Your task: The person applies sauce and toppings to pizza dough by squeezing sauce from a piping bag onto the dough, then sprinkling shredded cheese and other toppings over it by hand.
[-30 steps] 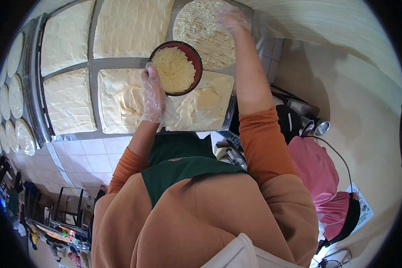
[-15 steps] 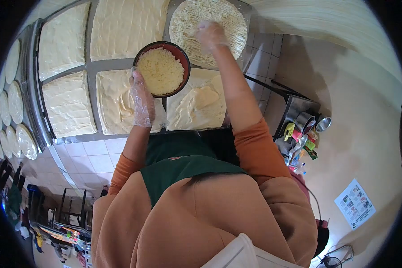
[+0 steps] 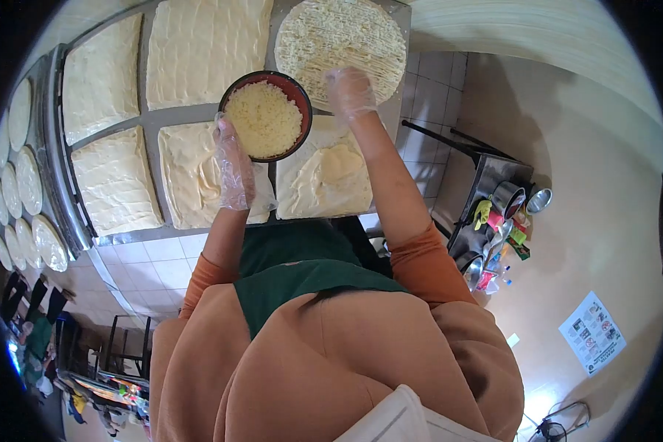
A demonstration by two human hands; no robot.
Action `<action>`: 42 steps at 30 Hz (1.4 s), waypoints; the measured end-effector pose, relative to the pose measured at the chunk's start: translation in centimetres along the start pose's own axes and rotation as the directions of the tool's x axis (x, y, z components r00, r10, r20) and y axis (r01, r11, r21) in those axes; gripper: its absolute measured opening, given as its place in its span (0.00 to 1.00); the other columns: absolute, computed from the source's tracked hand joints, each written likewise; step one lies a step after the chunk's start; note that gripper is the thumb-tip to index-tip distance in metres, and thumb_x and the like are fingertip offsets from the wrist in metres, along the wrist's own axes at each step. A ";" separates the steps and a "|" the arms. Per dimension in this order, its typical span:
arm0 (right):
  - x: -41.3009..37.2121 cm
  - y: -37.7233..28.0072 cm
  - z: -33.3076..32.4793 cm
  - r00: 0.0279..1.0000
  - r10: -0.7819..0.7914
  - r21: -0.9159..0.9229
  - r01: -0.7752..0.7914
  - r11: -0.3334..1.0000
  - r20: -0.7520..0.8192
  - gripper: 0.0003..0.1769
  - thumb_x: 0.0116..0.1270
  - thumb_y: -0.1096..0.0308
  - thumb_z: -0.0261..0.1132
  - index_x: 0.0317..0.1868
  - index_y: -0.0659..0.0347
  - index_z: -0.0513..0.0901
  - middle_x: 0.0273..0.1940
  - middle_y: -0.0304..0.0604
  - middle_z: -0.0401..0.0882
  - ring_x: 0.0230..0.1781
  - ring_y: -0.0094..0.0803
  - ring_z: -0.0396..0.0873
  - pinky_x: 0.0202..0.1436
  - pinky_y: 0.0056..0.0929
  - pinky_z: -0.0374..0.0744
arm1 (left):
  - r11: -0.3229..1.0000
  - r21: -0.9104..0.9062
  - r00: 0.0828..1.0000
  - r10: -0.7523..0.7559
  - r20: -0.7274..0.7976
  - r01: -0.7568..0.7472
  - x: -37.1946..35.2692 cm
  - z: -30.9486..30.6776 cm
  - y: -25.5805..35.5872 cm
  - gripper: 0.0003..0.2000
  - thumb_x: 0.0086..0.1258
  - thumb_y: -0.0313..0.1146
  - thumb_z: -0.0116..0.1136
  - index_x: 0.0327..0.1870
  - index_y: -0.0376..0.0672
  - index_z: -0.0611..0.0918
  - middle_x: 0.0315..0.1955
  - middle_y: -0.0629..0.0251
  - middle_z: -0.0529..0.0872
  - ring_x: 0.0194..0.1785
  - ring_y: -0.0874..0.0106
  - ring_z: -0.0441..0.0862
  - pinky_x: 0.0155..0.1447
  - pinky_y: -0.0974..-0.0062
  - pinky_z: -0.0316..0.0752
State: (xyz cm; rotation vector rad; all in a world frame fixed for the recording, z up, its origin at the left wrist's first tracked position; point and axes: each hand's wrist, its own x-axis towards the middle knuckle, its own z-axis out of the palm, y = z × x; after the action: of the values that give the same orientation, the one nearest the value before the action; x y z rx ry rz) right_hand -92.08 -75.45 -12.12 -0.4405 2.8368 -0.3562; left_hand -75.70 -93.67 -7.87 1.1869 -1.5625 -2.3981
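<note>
My left hand [image 3: 236,162], in a clear plastic glove, grips the near left rim of a bowl [image 3: 300,94], dark outside and reddish-brown inside. Pale grated cheese [image 3: 264,118] fills much of it. The bowl is held above the dough sheets. My gloved right hand [image 3: 351,90] is over the near edge of a round dough base [image 3: 339,44] that is strewn with pale shreds. Its fingers are curled together, and whatever they hold is hidden. Close below lies a square dough sheet [image 3: 324,177] with a thick smear of cream spread; another creamed sheet [image 3: 188,177] is partly behind my left hand.
More spread-covered square sheets [image 3: 102,77] lie on the grey table [image 3: 151,118]. Several oval dough pieces [image 3: 29,180] sit on a surface at the far left. To the right stands a metal stand [image 3: 486,177] with pots and utensils, near the wall.
My right hand has come back toward me, from the middle of the round base to its near edge. The left hand and bowl stay almost in place.
</note>
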 end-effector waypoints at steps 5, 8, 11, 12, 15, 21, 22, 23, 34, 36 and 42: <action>1.0 3.0 -2.3 0.985 0.175 -0.100 -0.174 0.980 0.006 0.11 0.61 0.65 0.61 0.40 0.58 0.86 0.37 0.53 0.84 0.39 0.50 0.82 0.47 0.43 0.79 | 0.993 0.108 0.999 0.041 -0.021 -0.039 0.3 0.8 -0.1 0.35 0.76 0.61 0.31 0.70 0.37 0.61 0.65 0.58 0.69 0.68 0.69 0.66 0.71 0.70 0.59; -2.1 -3.0 -8.7 0.999 0.029 0.058 -0.027 0.998 -0.037 0.11 0.62 0.66 0.61 0.41 0.59 0.86 0.39 0.53 0.84 0.42 0.48 0.82 0.48 0.43 0.79 | 0.994 0.085 0.998 0.067 -0.002 -0.066 1.4 1.7 -1.5 0.33 0.77 0.58 0.36 0.66 0.35 0.64 0.59 0.57 0.73 0.62 0.69 0.70 0.67 0.71 0.63; -5.2 -7.0 -9.5 0.982 -0.172 0.314 0.139 0.939 0.081 0.12 0.62 0.66 0.61 0.44 0.62 0.83 0.41 0.55 0.82 0.43 0.51 0.80 0.49 0.44 0.77 | 0.998 0.065 0.998 0.010 -0.064 -0.005 2.2 3.8 -3.0 0.29 0.77 0.52 0.44 0.61 0.30 0.66 0.50 0.52 0.77 0.54 0.66 0.73 0.60 0.71 0.67; -5.9 -8.0 -9.1 0.979 -0.180 0.196 0.160 0.967 0.090 0.13 0.62 0.67 0.61 0.45 0.64 0.81 0.41 0.56 0.81 0.44 0.52 0.79 0.50 0.44 0.77 | 0.989 0.142 0.998 0.039 -0.054 -0.032 1.6 4.9 -2.2 0.29 0.76 0.52 0.44 0.60 0.30 0.66 0.50 0.52 0.77 0.54 0.66 0.73 0.59 0.70 0.67; -7.5 -7.6 -5.3 0.982 -0.187 0.156 0.185 0.970 -0.006 0.12 0.58 0.66 0.65 0.40 0.64 0.79 0.40 0.55 0.80 0.40 0.50 0.80 0.44 0.46 0.77 | 0.945 0.287 0.987 0.161 0.001 -0.154 -0.2 6.9 -0.5 0.30 0.75 0.53 0.46 0.61 0.30 0.65 0.49 0.49 0.77 0.53 0.65 0.74 0.59 0.70 0.68; -7.0 -4.4 -6.0 0.935 -0.263 0.695 0.025 0.718 0.239 0.18 0.57 0.70 0.68 0.47 0.65 0.77 0.38 0.50 0.80 0.41 0.40 0.79 0.43 0.38 0.78 | 0.948 0.313 0.997 -0.066 0.026 0.055 -0.8 7.4 0.2 0.31 0.76 0.54 0.43 0.61 0.30 0.65 0.47 0.52 0.77 0.51 0.65 0.74 0.58 0.71 0.68; -6.7 -3.7 -6.8 0.932 -0.176 0.775 -0.148 0.615 0.317 0.19 0.57 0.69 0.69 0.47 0.65 0.77 0.38 0.47 0.80 0.40 0.37 0.79 0.43 0.36 0.78 | 0.937 0.349 0.999 0.017 0.038 -0.029 -0.7 7.3 -0.5 0.30 0.76 0.54 0.43 0.61 0.31 0.65 0.47 0.52 0.77 0.51 0.66 0.73 0.58 0.71 0.68; -6.3 -3.0 -7.7 0.908 -0.103 0.820 -0.311 0.481 0.405 0.19 0.58 0.67 0.70 0.48 0.65 0.77 0.38 0.45 0.80 0.39 0.34 0.79 0.42 0.34 0.78 | 0.917 0.382 0.994 0.101 0.050 -0.113 -0.4 7.2 -1.6 0.30 0.76 0.55 0.42 0.60 0.32 0.65 0.47 0.53 0.77 0.50 0.67 0.73 0.58 0.71 0.68; 2.4 13.2 -3.3 0.994 0.108 0.199 -0.112 0.974 0.029 0.16 0.59 0.66 0.65 0.48 0.61 0.84 0.40 0.44 0.85 0.39 0.30 0.83 0.43 0.25 0.80 | 0.995 0.100 0.999 0.025 -0.036 -0.021 1.2 3.6 -2.0 0.33 0.76 0.59 0.36 0.66 0.36 0.64 0.60 0.55 0.72 0.63 0.67 0.70 0.67 0.69 0.64; 2.8 13.6 -4.4 0.993 -0.086 -0.131 0.076 0.989 -0.079 0.15 0.58 0.67 0.66 0.47 0.60 0.84 0.40 0.44 0.85 0.37 0.31 0.84 0.43 0.27 0.81 | 0.997 -0.023 0.985 -0.080 -0.153 0.078 0.0 5.3 1.7 0.33 0.75 0.60 0.37 0.65 0.35 0.63 0.58 0.55 0.72 0.62 0.67 0.70 0.66 0.69 0.65; 2.6 8.3 -3.0 0.974 0.168 0.528 -0.223 0.819 0.151 0.11 0.59 0.65 0.66 0.41 0.57 0.86 0.37 0.45 0.86 0.34 0.31 0.85 0.42 0.27 0.81 | 0.999 0.011 0.999 0.031 0.025 -0.031 0.1 3.6 -0.1 0.37 0.75 0.62 0.31 0.72 0.37 0.57 0.69 0.55 0.63 0.72 0.66 0.61 0.74 0.67 0.53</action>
State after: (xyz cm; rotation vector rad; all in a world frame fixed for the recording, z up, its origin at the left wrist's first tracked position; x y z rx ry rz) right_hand -97.53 -68.00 -12.07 -0.0412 2.4927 -1.0257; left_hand -77.93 -90.92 -7.27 1.1305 -1.5914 -2.3974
